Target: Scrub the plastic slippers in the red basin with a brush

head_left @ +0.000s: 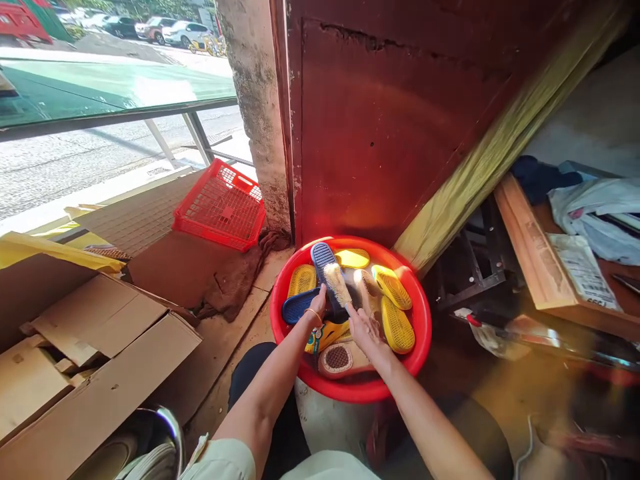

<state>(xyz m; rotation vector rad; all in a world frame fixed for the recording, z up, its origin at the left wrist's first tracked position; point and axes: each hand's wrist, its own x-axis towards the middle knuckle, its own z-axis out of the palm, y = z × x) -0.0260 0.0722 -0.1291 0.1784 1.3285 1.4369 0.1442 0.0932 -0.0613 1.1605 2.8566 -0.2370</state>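
A dark blue slipper (324,258) is held up over a round red basin (424,320), sole upward. My left hand (319,305) is closed round its lower left edge. In my right hand (364,328) is the handle of a brush (337,283), whose pale bristles lie against the slipper's sole. Around them in the basin are several yellow slippers (398,325), another blue slipper (299,306) at the left and a beige slipper (345,359) with a brown patch at the front.
A red plastic crate (223,205) leans beyond the basin on the left, near a brown cloth (233,280). Cardboard boxes (125,360) fill the left side. A dark red door (390,133) stands behind; a wooden drawer (535,253) is at the right.
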